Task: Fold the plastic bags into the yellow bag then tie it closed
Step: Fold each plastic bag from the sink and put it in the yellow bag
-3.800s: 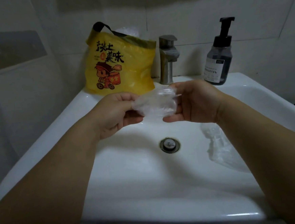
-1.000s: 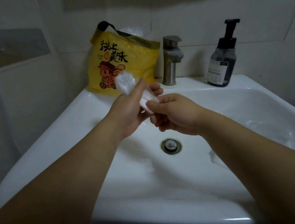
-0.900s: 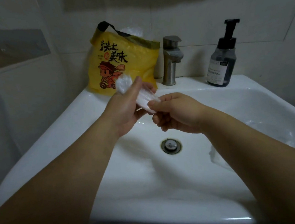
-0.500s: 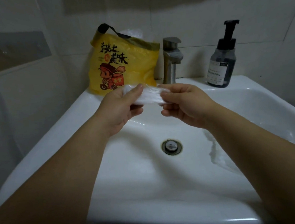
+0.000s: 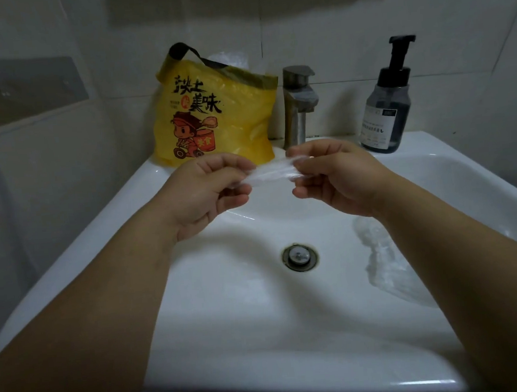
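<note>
Head view shows my left hand (image 5: 210,193) and right hand (image 5: 336,180) apart, each pinching one end of a clear plastic bag (image 5: 272,173) stretched into a narrow strip over the sink (image 5: 452,165). The yellow bag (image 5: 214,115) stands untied at the far rim (a second clear bag (image 5: 386,266) lies in the basin, right). I judge the slick film could slip from a pinch and spring unfolded.

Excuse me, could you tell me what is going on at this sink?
A person is pinching a thin clear plastic bag, folded into a narrow strip, between the left hand and right hand above the white ceramic sink. A second, crumpled clear plastic bag lies in the basin under the right forearm. The yellow printed plastic bag stands on the back rim beside the steel tap, open and not yet tied.
</note>
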Tool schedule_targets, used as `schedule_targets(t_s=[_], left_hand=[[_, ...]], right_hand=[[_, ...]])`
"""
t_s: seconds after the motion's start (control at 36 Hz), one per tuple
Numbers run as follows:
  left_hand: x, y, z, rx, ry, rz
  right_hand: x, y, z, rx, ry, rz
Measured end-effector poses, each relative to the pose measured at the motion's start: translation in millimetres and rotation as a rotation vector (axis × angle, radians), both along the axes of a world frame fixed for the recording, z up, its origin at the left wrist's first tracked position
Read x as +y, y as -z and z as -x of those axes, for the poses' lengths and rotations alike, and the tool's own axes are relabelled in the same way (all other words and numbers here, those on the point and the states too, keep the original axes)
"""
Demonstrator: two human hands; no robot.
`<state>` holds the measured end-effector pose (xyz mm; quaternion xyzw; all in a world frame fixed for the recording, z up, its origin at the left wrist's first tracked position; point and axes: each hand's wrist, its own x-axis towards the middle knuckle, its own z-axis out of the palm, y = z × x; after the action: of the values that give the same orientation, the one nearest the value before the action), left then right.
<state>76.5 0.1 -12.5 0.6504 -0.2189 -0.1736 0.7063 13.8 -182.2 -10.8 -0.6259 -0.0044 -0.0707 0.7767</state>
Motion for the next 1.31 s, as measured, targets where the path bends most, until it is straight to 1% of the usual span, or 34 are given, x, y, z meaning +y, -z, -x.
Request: schedule_targets(t_s=[0.19, 0.33, 0.47, 0.58, 0.75, 0.89, 0.94, 1.06, 1.25, 1.31], left_hand=[[-2, -2, 2, -0.001, -0.028, 0.033], [-5, 2, 2, -0.109, -0.100, -0.003], [-3, 3, -1, -0.092, -0.122, -0.016], [-2, 3, -2, -0.064, -0.084, -0.093], [2, -1, 2, 0.001, -0.017, -0.060], [6, -2, 6, 0.007, 0.041, -0.150], [7, -4, 7, 0.012, 0.036, -0.115], [8, -9, 8, 0.072, 0.047, 0.032], [9, -11, 7, 0.159, 0.088, 0.098], [8, -12, 7, 0.153, 0.095, 0.106]], right_hand=[[1, -2, 1, -0.006, -0.008, 0.023], [1, 2, -2, -0.002, 0.027, 0.134], [-2, 3, -3, 0.059, 0.009, 0.094], [-6, 1, -1, 0.103, -0.010, 0.151], [-7, -3, 3, 0.096, 0.009, 0.140], [-6, -4, 7, 0.078, 0.006, 0.174], [-5, -4, 8, 0.069, -0.009, 0.154], [-5, -8, 9, 0.012, -0.039, 0.071], [-7, -10, 9, -0.009, -0.055, 0.033], [-6, -11, 10, -0.024, -0.079, 0.033]])
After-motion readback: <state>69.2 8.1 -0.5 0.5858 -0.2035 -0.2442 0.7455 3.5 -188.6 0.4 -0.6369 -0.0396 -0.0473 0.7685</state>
